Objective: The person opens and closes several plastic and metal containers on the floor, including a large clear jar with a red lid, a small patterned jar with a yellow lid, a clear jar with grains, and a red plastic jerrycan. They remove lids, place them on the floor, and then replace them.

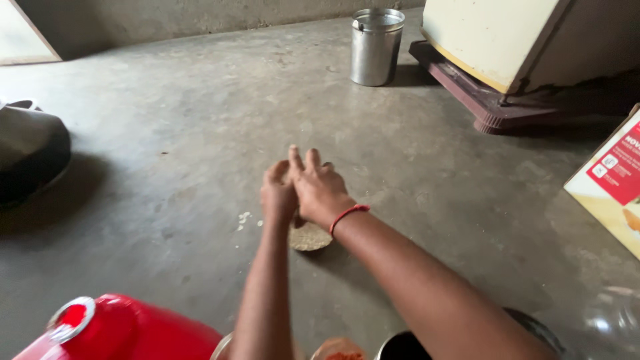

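Note:
My left hand and my right hand are pressed together, palm against palm, held out over a grey concrete floor. The fingers of the right hand are stretched forward; a red thread circles its wrist. Just below the hands a small round flat piece of pale dough shows, partly hidden by my right wrist; whether it rests on the floor or is held I cannot tell. A few pale crumbs lie on the floor to the left of my left arm.
A steel canister stands at the back. A cream cabinet on a dark brown base is at the back right, a cardboard box at the right edge. A dark pan is left, a red container near bottom left, bowls at the bottom.

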